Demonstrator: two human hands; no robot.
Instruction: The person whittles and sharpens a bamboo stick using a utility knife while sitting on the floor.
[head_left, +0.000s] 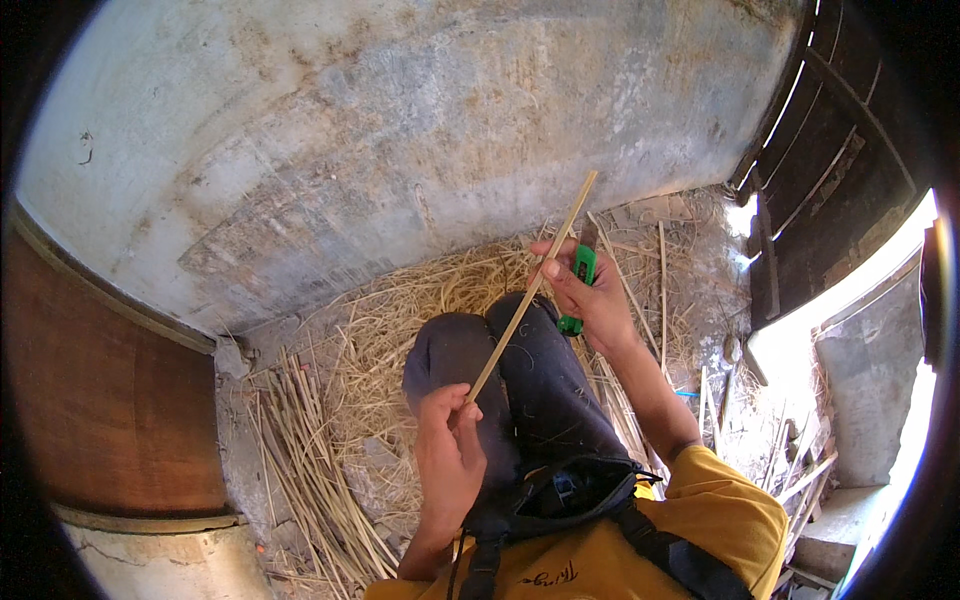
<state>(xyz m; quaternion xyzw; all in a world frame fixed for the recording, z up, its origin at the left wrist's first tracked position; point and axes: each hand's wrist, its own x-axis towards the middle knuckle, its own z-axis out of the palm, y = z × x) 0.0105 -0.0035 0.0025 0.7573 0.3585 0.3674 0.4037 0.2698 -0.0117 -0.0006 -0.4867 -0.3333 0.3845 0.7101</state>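
A: How are the hands posed?
B: The left grip (pixel 452 447) is low, by the thighs, its thumb and fingers pinched on the near end of a thin wooden strip (pixel 513 328). The right grip (pixel 590 298) reaches farther forward, forearm slanting up and inward.

A: And what's in that one?
B: Two things: thumb and fingers on the strip, plus a green knife (pixel 584 266) held in the hand, blade pointing away from the body. The strip slants between both grips, its far end sticking out beyond the right.

A: Any containers?
B: A black bag (pixel 510 516) at the waist, just right of the left grip and below the right one. It gapes open; something bluish (pixel 565 486) shows inside, too dim to identify.
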